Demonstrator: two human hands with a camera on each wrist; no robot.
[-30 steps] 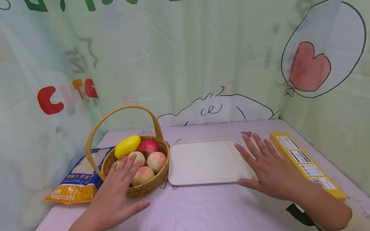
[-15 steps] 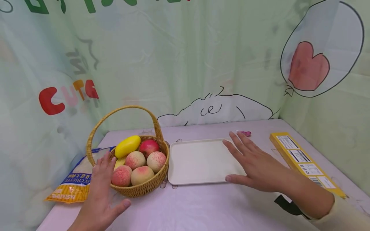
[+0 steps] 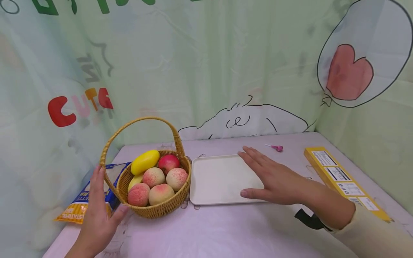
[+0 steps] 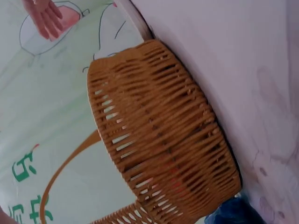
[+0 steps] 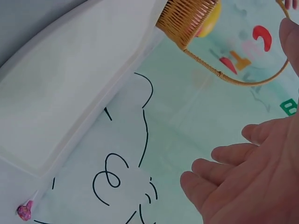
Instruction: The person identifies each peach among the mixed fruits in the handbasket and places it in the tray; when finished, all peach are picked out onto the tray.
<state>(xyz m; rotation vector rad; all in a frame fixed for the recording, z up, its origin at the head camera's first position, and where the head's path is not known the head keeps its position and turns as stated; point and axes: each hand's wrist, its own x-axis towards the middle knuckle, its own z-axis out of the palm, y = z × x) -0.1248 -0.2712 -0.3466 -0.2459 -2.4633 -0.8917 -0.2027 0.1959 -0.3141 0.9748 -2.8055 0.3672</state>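
Observation:
My left hand (image 3: 98, 211), fingers extended, stands beside the left side of a wicker basket (image 3: 155, 212). Its fingertips are close to the handle's left foot; whether they touch is unclear. Inside the basket lie a long yellow fruit (image 3: 145, 162), a red round fruit (image 3: 169, 163) and several peaches (image 3: 161, 194). Over the right part of a white tray (image 3: 219, 179) is my right hand (image 3: 274, 179), fingers straight and thumb apart, holding nothing. The left wrist view shows the basket's woven side (image 4: 159, 126). In the right wrist view, the palm (image 5: 261, 186) faces the basket.
Behind the left hand lies a blue and orange pasta bag (image 3: 72, 212), partly covered. A yellow box (image 3: 342, 181) with white labels lies at the right. A small pink item with a thin stick (image 3: 277, 148) is near the back. Printed curtains (image 3: 206, 64) surround the table.
My left hand has moved left from over the fruit to the basket's left side. My right hand has shifted left over the tray. Basket and tray stay in place.

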